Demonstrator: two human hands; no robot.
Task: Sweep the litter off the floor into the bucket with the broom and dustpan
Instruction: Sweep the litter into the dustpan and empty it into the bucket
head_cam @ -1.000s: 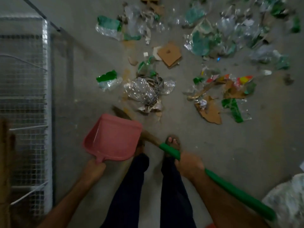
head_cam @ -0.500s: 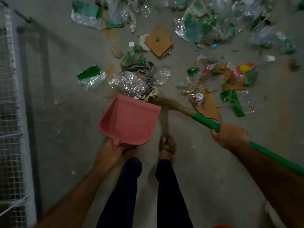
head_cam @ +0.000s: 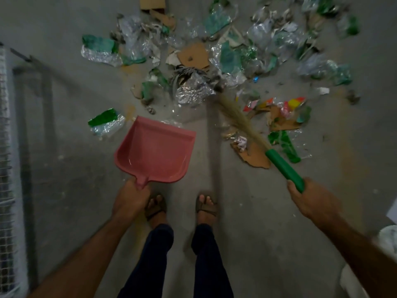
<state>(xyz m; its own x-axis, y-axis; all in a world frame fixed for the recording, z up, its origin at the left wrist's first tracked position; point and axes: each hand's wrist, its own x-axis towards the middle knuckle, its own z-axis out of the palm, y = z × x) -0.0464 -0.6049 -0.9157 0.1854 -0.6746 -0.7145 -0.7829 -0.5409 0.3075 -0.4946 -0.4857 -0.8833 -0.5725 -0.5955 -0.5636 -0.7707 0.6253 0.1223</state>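
Along the far left stands a wire mesh rack (head_cam: 5, 147), blurred at the frame's edge. My left hand (head_cam: 131, 198) is curled tight round the short handle of the pink dustpan (head_cam: 154, 151), which tilts with its open mouth toward the litter (head_cam: 193, 87); nothing lies in the pan. Just left of its lip sits a green-and-clear plastic wrapper (head_cam: 106, 122). My sandalled feet (head_cam: 206, 206) stand on the grey concrete floor (head_cam: 75, 168) just behind the pan. My right hand (head_cam: 311, 201) grasps the broom (head_cam: 283, 168) by its green handle, the straw bristles reaching up-left to the edge of the crumpled plastic. Torn cardboard (head_cam: 255, 155) lies under the broom. At the right edge something pale shows; I cannot tell what.
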